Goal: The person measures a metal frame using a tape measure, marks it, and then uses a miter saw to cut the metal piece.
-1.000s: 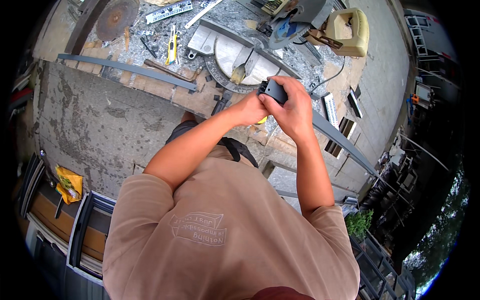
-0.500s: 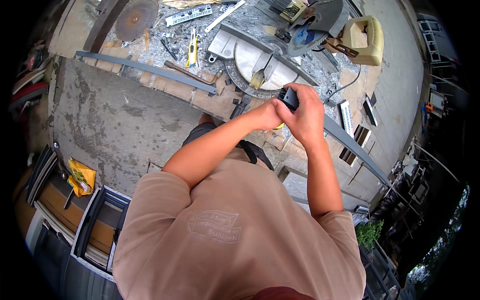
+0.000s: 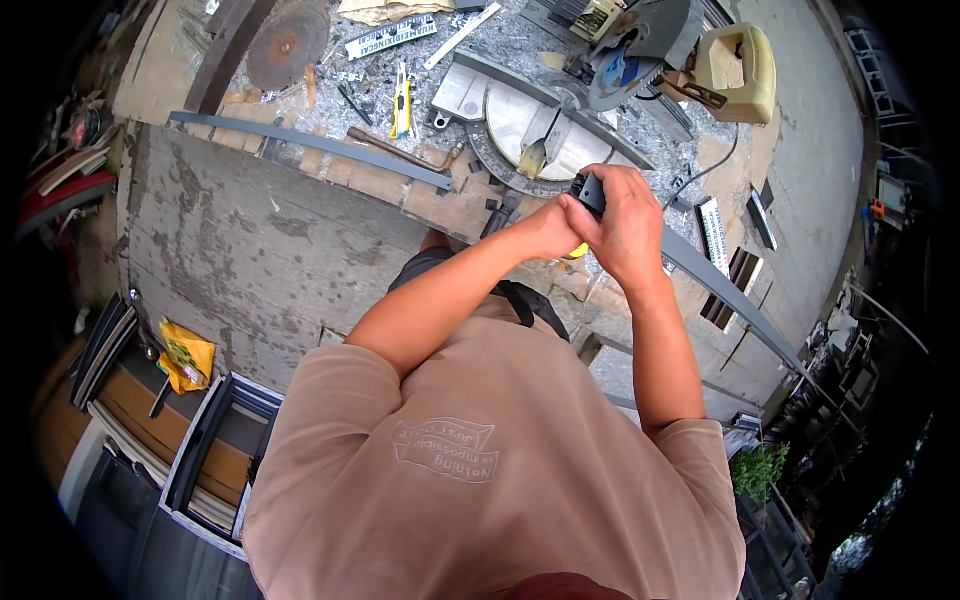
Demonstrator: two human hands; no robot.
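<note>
My left hand [image 3: 553, 232] and my right hand [image 3: 630, 222] are closed together in front of the saw base. Between them sits a small dark grey ribbed piece [image 3: 590, 194], largely covered by the fingers. A bit of something yellow [image 3: 578, 251] peeks out below the hands; its kind is hidden. Just beyond them, a brush [image 3: 533, 158] with pale bristles and a dark handle lies on the round metal table of a mitre saw [image 3: 510, 125]. A long grey strip [image 3: 715, 278] runs from beside my right wrist toward the lower right.
The saw's blade [image 3: 615, 82] is at the back right, near a cream plastic jug [image 3: 758, 85]. Another grey strip [image 3: 310, 142] lies along the bench's front edge, near a bent metal rod [image 3: 400, 150] and yellow utility knife [image 3: 402, 105]. A rusty disc [image 3: 288, 45] lies far left.
The whole view has shifted slightly, so the scene sits a little farther right. Both hands stay together around the dark piece, with the right hand's fingers slightly turned.
</note>
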